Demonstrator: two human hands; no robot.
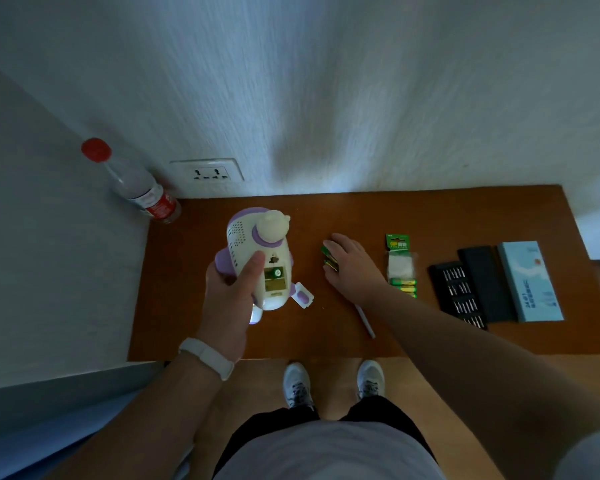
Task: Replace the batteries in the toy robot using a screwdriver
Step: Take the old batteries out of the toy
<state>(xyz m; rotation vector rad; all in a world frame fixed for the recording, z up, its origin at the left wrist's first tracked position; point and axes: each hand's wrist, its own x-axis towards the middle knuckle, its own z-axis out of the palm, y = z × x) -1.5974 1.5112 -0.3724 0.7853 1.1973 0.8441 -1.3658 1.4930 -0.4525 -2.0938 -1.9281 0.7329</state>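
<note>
My left hand (227,306) holds the white-purple toy robot (243,237) tilted, compartment (274,284) open, one green battery (277,273) inside; other batteries (327,258) lie at right.

One toy robot (253,258), with one green battery (276,273) showing in its open compartment; three loose batteries (327,259) on the counter (430,209), it seems, though they are partly covered; one battery pack (400,261), one screwdriver (366,318), one bit tray (459,296), one black sleeve (489,285), one blue box (530,280), one bottle (142,188).

Left forearm in from 7 o'clock, left hand (227,299) gripping the toy robot (243,233), thumb pointing to 1 o'clock, right arm in from 4 o'clock, right hand (352,268) palm down, fingers extended.
</note>
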